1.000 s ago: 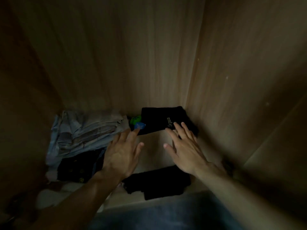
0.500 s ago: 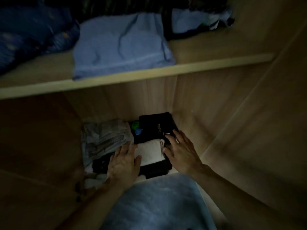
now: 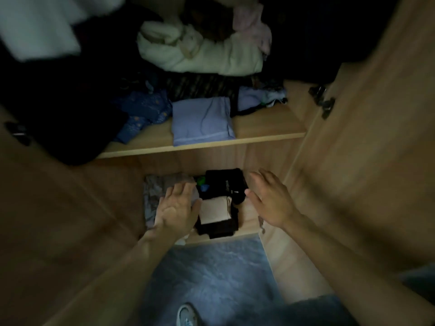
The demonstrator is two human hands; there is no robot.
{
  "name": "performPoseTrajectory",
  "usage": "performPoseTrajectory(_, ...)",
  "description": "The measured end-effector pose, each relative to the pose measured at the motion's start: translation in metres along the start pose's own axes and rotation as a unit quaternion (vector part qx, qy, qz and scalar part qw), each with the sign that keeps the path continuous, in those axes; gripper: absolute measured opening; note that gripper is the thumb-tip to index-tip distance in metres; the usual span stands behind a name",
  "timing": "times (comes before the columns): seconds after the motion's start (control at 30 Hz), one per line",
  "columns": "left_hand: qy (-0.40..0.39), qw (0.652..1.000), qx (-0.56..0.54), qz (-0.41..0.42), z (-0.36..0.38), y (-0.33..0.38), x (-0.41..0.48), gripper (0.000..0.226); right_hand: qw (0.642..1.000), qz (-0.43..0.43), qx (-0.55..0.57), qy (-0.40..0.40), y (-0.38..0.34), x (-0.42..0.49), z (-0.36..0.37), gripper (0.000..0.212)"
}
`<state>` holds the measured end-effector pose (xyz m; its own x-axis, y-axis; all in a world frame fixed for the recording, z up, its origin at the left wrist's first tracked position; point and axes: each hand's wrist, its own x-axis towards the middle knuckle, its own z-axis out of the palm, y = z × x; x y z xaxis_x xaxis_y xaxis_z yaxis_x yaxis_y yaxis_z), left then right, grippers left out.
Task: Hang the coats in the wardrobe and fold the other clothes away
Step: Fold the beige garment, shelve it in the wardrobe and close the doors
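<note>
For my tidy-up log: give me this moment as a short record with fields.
place: wardrobe, two shelves in view
upper shelf: folded blue cloth; cream bundle further up
lower shelf: grey pile at left, black garment at back, beige fold on dark clothes in front
left hand: open, flat over grey pile
right hand: open, holds nothing, right of black garment
contact: cannot tell if either hand touches cloth

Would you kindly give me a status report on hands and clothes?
Left hand open over grey pile; right hand open, beside black stack. Beige fold atop it, lower shelf. Nothing blocking.
</note>
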<state>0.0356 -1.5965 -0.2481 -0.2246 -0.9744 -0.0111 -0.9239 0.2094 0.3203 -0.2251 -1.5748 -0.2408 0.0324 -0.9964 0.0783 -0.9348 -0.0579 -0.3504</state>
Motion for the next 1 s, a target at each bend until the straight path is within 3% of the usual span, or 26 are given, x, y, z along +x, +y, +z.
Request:
performPoseTrajectory(0.17,0.043,0.999,0.019,-0.004,-0.049,0.049,-0.061,0.045,0.999,-0.048,0.005,0.024,-0.006,-0.054,-0.064,0.075)
performPoseTrajectory(0.4,0.100,0.994,0.035,-0.001,-0.097,0.104,-0.120,0.047,0.995,-0.081,0.023,0.060,-0.015,-0.115,-0.136,0.062)
performPoseTrajectory(0.5,0.122,0.991,0.045,0.007,-0.120,0.116,-0.133,0.049,0.992,-0.096,0.031,0.077,-0.023,-0.128,-0.157,0.072)
performPoseTrajectory(0.77,0.170,0.982,0.060,0.064,-0.185,0.144,-0.148,0.052,0.982,-0.101,0.030,0.155,-0.037,-0.156,-0.218,0.074)
performPoseTrajectory(1.0,0.184,0.975,0.065,0.104,-0.223,0.144,-0.151,0.046,0.970,-0.103,0.036,0.219,-0.048,-0.166,-0.257,0.061)
